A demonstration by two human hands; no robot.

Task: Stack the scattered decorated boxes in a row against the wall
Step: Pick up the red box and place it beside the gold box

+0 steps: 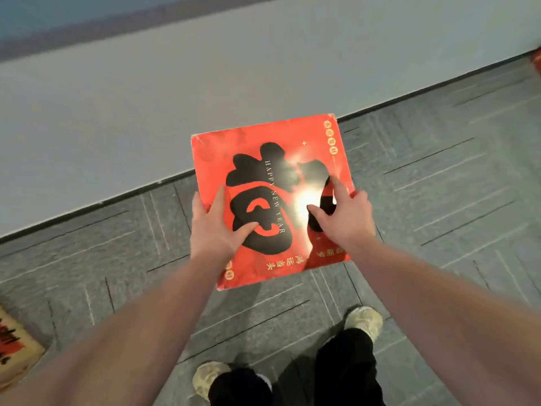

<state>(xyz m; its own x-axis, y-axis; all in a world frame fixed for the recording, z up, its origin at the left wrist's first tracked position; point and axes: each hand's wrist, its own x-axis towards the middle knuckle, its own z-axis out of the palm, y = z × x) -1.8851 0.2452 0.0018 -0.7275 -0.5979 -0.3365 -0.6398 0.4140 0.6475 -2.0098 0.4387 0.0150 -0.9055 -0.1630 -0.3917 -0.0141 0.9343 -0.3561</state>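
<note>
Red box (272,197), left hand (215,227), right hand (344,218) gripping its sides

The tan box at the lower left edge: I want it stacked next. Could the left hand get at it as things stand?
Probably not yet. The left hand grips the red box together with the right hand; the tan box lies on bare carpet, unobstructed.

Grey carpet tiles (439,177) with line patterns cover the floor, meeting a pale wall (205,92) along a dark skirting strip (117,200). Two worn shoes (364,320) stand below.
</note>
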